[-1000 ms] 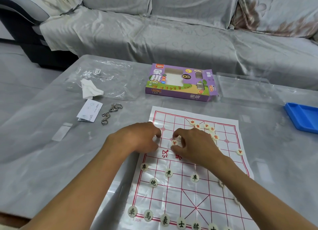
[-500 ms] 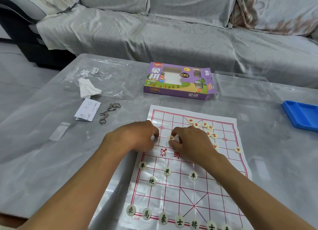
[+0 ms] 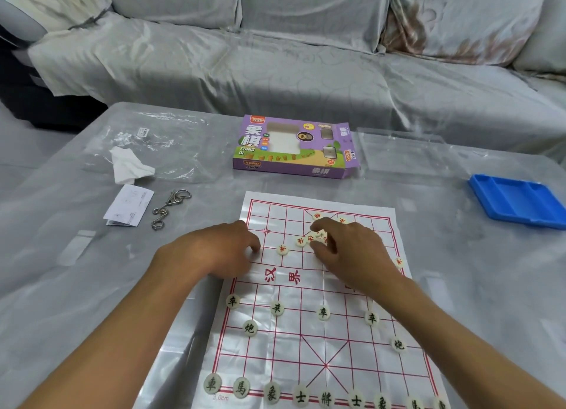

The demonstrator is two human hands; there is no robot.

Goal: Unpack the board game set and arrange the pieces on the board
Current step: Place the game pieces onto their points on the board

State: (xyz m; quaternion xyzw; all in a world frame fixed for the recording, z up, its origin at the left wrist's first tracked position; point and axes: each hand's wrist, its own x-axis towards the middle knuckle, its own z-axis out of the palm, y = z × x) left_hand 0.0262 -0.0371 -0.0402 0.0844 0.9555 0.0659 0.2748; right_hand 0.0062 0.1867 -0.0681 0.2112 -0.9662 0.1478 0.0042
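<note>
While the paper board point(image 3: 321, 332) lies flat on the plastic-covered tabletop point(image 3: 76, 286), both hands work at its far half. The board is a thin, glossy white sheet printed with a red grid and red characters across its middle. The left hand point(image 3: 214, 252) rests at the board's 10 o'clock edge, fingers curled down with the tips pressing the sheet; whether they pinch a piece I cannot tell. The right hand point(image 3: 352, 249) hovers over a small heap of red-lettered pieces point(image 3: 317, 237) toward 12 o'clock, thumb and forefinger curved in a pinch about the cluster; which disc they hold is hidden.

One red-lettered disc point(image 3: 282, 249) sits apart between the hands, and another point(image 3: 398, 261) lies near the board's 2 o'clock edge. The dark-lettered pieces point(image 3: 277, 308) are small, round, cream discs already set out on the near half: a row along the 6 o'clock edge, two above it near the sides, and four more spaced just below the central characters.

Beyond the board at 12 o'clock lies the flat purple cardboard game box point(image 3: 294, 146), with a clear plastic lid point(image 3: 401, 151) just to its right. A blue moulded tray point(image 3: 517, 203) sits at 2 o'clock. At 10 o'clock lie a twisted metal wire puzzle point(image 3: 170, 206), a folded leaflet point(image 3: 128, 206), a crumpled white tissue point(image 3: 128, 163) and a crinkled clear bag point(image 3: 171, 145).
</note>
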